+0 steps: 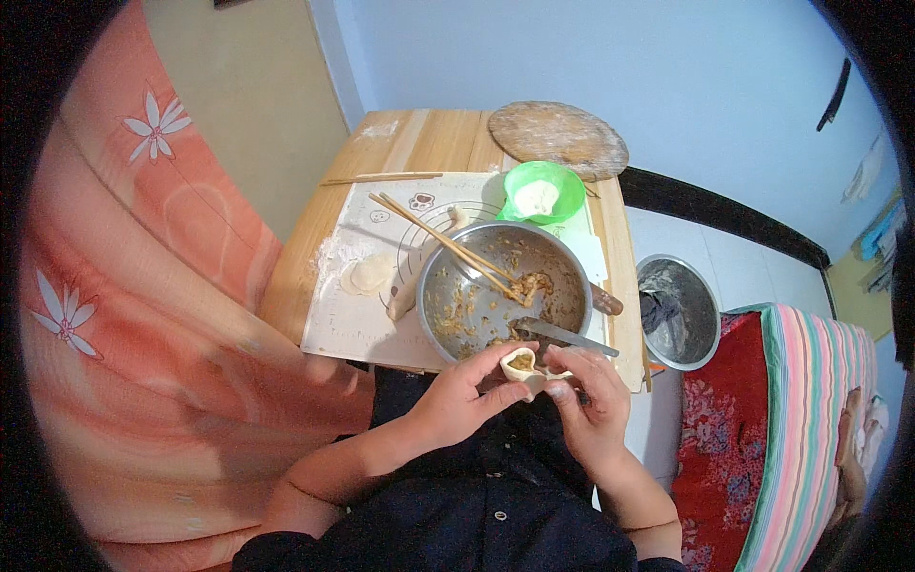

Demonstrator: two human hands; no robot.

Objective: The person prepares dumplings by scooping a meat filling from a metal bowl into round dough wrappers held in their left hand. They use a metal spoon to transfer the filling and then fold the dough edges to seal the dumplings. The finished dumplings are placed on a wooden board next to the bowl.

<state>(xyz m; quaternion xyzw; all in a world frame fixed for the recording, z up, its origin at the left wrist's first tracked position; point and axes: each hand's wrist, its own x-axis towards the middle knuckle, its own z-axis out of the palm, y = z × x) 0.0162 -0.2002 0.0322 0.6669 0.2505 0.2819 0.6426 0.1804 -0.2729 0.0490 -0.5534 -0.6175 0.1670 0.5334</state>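
Note:
Above my lap, at the near rim of a steel mixing bowl [505, 232], a partly folded dumpling [521, 367] is held between both hands. Brown filling shows through its open top. My left hand [462, 396] is closed on the dumpling's left side, thumb in front. My right hand [593, 391] pinches its right side with the fingers. The bowl has a small clump of filling [530, 288] and smears on its wall. Wooden chopsticks [443, 238] lean in it, and a flat metal utensil [567, 337] rests across its near right rim.
Round dough wrappers [368, 275] lie on a floured white mat [348, 329], left of the bowl. Behind are a green bowl [569, 195] of white flour and a round wooden board [558, 133]. A metal basin [679, 310] stands right of the table; an orange curtain [162, 315] hangs left.

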